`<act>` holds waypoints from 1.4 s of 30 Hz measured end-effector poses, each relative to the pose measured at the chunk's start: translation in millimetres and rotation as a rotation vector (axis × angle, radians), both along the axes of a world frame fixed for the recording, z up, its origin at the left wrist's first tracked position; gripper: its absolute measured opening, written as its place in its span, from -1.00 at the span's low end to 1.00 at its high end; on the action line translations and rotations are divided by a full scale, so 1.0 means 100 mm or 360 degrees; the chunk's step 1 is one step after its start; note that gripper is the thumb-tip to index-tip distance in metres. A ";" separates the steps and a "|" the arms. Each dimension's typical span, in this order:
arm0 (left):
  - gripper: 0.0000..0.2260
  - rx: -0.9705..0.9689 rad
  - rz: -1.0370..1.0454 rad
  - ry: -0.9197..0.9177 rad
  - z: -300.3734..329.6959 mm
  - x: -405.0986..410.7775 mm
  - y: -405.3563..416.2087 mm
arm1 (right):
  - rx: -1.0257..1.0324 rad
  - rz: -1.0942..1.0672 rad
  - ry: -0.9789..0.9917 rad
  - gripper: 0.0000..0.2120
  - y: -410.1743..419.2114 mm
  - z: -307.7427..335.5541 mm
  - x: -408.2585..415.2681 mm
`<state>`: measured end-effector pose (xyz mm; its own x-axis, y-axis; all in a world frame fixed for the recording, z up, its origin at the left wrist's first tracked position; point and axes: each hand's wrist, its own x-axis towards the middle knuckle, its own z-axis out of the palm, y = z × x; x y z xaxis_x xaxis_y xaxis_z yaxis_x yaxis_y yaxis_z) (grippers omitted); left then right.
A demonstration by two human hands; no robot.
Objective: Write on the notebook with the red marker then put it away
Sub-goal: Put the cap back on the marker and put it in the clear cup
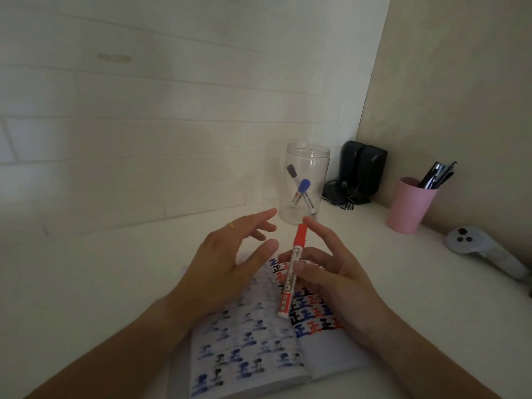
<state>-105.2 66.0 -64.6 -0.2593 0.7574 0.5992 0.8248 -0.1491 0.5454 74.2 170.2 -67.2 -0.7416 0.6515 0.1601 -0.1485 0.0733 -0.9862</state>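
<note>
My right fingers [290,256] pinch the capped red marker [292,272] mid-barrel, cap up, over the open notebook [259,349] on the white worktop [100,283]. My left hand [227,263] floats just beside it, fingers spread, holding nothing. Past them there's a clear jar [306,182] with a black and a blue marker [302,191].

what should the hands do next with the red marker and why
Probably bring the left hand to the red cap and pull it off. The right hand holds the red marker by its barrel, cap on and pointing away, above the open notebook; the left hand's fingers are spread and empty beside it, so no writing is possible yet.
</note>
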 end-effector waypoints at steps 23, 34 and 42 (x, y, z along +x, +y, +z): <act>-0.55 -0.0176 0.0484 0.0653 -0.10 -0.30 0.04 | 0.1688 -0.1342 -0.0625 -0.83 1.47 1.10 -1.16; -0.55 -0.0211 0.0465 0.0677 -0.12 -0.32 0.04 | 0.1767 -0.1250 -0.0724 -0.77 1.27 1.08 -1.01; -0.54 -0.0318 0.0455 0.0807 -0.05 -0.16 -0.06 | 0.1877 -0.0958 -0.0833 -0.76 0.38 0.65 -0.15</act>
